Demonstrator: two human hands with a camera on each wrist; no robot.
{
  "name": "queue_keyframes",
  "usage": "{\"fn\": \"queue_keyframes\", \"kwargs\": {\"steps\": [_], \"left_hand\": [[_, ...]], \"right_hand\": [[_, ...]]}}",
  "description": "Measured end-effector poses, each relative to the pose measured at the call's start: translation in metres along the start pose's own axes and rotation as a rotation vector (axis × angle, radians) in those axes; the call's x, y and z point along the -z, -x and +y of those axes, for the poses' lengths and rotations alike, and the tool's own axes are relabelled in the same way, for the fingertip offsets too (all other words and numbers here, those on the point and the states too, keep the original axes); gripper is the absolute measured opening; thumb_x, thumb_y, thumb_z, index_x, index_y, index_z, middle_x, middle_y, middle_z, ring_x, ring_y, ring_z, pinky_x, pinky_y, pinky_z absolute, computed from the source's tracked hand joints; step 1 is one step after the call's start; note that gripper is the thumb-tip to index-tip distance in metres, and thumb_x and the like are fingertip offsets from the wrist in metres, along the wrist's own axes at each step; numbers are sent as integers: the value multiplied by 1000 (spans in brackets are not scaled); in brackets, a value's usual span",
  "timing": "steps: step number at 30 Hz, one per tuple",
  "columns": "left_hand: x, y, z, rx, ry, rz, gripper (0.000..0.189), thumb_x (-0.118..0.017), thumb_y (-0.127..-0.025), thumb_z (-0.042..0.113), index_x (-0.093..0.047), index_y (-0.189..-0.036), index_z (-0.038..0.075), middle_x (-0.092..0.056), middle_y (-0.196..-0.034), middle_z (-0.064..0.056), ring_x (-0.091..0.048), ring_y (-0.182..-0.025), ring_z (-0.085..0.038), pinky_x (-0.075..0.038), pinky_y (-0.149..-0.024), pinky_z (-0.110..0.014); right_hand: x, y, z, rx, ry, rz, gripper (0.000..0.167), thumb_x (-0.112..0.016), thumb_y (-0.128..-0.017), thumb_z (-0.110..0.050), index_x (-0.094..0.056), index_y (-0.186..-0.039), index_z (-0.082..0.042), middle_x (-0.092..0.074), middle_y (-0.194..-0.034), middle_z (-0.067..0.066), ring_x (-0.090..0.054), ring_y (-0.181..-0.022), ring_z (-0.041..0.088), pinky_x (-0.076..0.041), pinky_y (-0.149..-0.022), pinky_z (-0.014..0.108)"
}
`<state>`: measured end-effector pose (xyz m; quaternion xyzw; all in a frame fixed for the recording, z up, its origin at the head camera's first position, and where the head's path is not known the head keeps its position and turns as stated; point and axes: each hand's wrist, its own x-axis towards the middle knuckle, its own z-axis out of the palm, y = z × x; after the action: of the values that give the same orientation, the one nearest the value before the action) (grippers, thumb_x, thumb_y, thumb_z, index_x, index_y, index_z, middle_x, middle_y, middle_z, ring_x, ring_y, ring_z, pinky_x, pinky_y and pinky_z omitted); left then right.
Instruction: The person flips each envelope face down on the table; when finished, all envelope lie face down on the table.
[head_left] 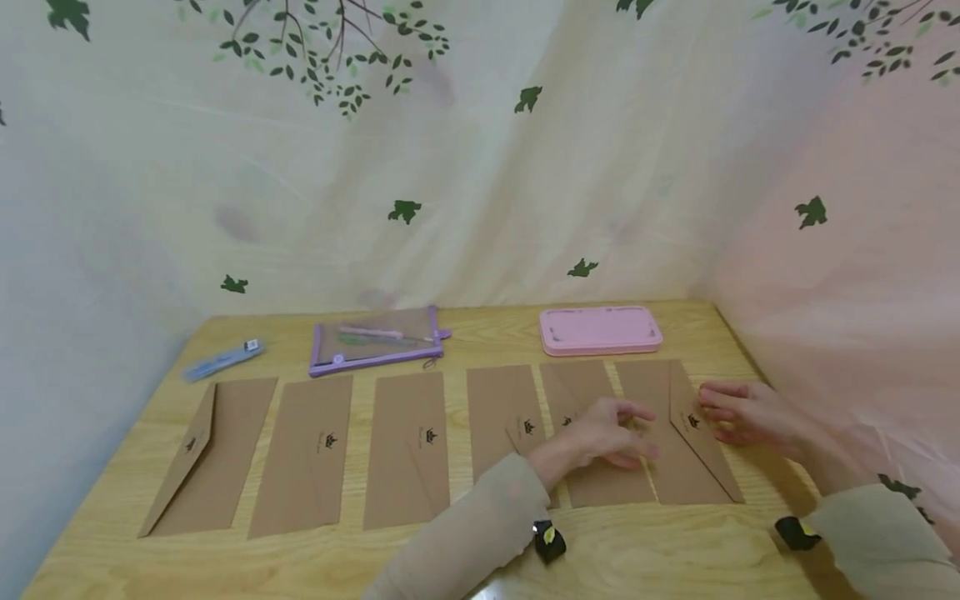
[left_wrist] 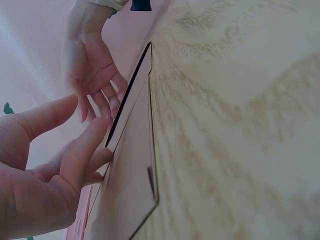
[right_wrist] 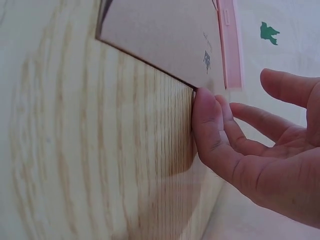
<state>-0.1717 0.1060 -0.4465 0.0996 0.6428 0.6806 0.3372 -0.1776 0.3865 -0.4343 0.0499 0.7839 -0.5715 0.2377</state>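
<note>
Several brown kraft envelopes lie in a row on the table, each with a small black crown print. The rightmost envelope [head_left: 682, 471] has its flap side toward the right. My left hand [head_left: 600, 437] hovers low over the gap beside this envelope, its fingers loosely spread. From the left wrist view, its fingertips are close to the envelope [left_wrist: 125, 190]; contact is unclear. At the opposite edge is my right hand [head_left: 750, 417]. In the right wrist view, its fingertips touch the edge of the envelope [right_wrist: 160, 40], while the thumb stands away. Neither hand grips anything.
Behind the row, a pink case [head_left: 600, 331] lies at the right and a clear pouch with purple edging [head_left: 375, 365] holds pens. A slim light-blue packet [head_left: 223, 362] is at the back left. Leaf-printed curtains [head_left: 480, 167] surround the wooden table [head_left: 300, 571].
</note>
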Motion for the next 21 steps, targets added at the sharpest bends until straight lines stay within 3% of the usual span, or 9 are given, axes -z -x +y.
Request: {"fn": "queue_keyframes", "kwargs": {"steps": [10,18,21], "left_hand": [[-1,0,-2,0,3,14,39,-75,-86,-9,-70,-123,2,-61,-133,-12,-73,-81,-38,-63,-66,-38],[-4,-2,1,-3,-12,32,32,-73,-91,-1,-70,-122,4,-67,-99,-5,-72,-79,-36,-63,-64,-38],[-4,-2,2,-1,-10,26,32,-73,-92,1,-70,-123,4,-67,-94,-3,-71,-81,-36,-63,-64,-38]], "right_hand": [[1,2,-3,-2,7,-31,70,-51,-108,-27,-19,-152,17,-63,-118,-13,-60,-102,3,-60,-84,37],[8,3,-2,9,1,-67,74,-46,-110,-27,-5,-154,17,-62,-115,-13,-59,-101,4,-59,-84,37],[11,3,-2,15,-35,-99,75,-43,-111,-27,1,-154,15,-59,-114,-15,-58,-100,4,-58,-85,37]]}}
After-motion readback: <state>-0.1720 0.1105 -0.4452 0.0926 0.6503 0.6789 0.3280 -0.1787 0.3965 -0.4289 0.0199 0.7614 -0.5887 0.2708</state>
